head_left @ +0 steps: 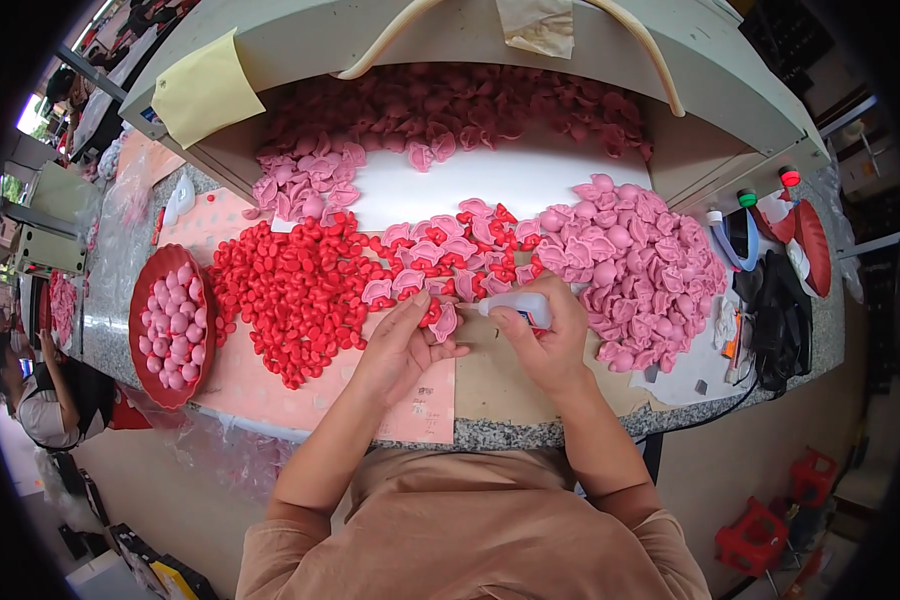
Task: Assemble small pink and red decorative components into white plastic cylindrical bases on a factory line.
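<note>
A small pink frilled piece (445,322) is pinched in the fingers of my left hand (395,360), at the near edge of the scattered parts. My right hand (555,345) grips a white squeeze bottle (523,308), its thin nozzle pointing left at the pink piece. Whether the nozzle touches the piece I cannot tell. Just beyond my hands lie pink frilled pieces mixed with red ones (458,248). A heap of glossy red pieces (290,290) spreads to the left. Many pink shell-like pieces (640,270) are piled on the right.
A grey open-fronted cabinet (660,70) stands over more pink pieces at the back. A red dish (142,350) of pink balls is at the left. Black cabled gear (775,320) and capped bottles (747,199) lie right. Another person (50,400) works far left.
</note>
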Demonstrator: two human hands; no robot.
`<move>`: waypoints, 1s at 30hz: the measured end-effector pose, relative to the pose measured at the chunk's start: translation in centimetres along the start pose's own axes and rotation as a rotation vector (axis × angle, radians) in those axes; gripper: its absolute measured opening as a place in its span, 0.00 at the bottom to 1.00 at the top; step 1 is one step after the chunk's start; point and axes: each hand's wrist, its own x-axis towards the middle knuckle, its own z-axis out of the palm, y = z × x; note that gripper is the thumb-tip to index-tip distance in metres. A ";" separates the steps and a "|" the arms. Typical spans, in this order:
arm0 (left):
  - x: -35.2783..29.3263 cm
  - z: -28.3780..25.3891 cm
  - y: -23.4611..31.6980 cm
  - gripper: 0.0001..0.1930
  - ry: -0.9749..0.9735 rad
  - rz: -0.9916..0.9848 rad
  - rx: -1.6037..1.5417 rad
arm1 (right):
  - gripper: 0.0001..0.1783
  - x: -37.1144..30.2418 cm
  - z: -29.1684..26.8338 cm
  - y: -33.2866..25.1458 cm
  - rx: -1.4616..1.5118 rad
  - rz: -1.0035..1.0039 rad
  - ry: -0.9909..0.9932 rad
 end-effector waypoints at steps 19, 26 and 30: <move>0.0 -1.0 -0.1 0.15 -0.104 0.010 0.004 | 0.12 0.0 0.0 -0.1 -0.023 -0.029 -0.011; 0.0 -0.7 -0.1 0.14 -0.049 0.008 0.008 | 0.13 -0.2 0.0 0.1 -0.057 -0.089 0.012; 0.0 -0.9 -0.1 0.13 -0.064 0.003 -0.009 | 0.14 -0.2 0.0 0.3 -0.063 -0.107 0.025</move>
